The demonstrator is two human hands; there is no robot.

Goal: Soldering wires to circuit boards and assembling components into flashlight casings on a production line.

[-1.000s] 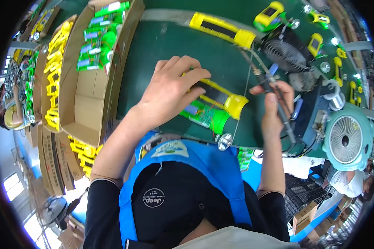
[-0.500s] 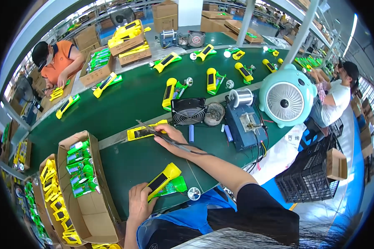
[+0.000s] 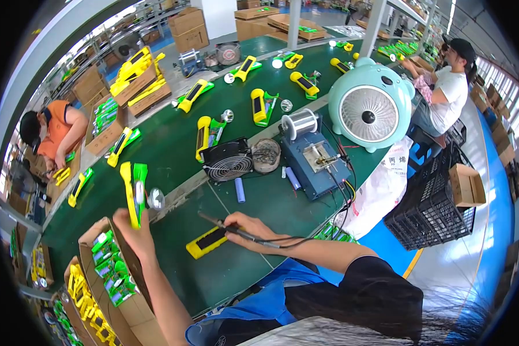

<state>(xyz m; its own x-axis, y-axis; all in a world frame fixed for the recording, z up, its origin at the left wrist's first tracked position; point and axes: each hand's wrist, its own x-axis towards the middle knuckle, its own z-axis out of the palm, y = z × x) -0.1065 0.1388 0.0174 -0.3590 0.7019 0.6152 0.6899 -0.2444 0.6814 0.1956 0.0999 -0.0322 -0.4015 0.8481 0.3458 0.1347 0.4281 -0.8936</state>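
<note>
My left hand (image 3: 135,232) grips a flashlight assembly (image 3: 130,193), a yellow housing beside a green half with a round silver reflector (image 3: 155,199), raised at the near side of the green belt. In my right hand (image 3: 249,228) is a soldering iron (image 3: 236,232), its tip pointing left and its dark cable running back along my forearm. Under the iron lies a yellow housing with a black panel (image 3: 202,244), flat on the green worktop. The fingers of my right hand are at its right end; whether they touch it I cannot tell.
A small black fan (image 3: 228,161), a solder pot (image 3: 266,155), a blue soldering station (image 3: 317,167) and a teal fan (image 3: 370,109) stand ahead. Purple batteries (image 3: 240,190) lie nearby. Cartons (image 3: 137,314) of parts flank my left arm. Co-workers sit at left (image 3: 60,132) and right (image 3: 450,92).
My left hand has carried the flashlight assembly from the near worktop forward to the belt. My right hand, still with the iron, has come nearer, and the yellow housing now lies closer to me.
</note>
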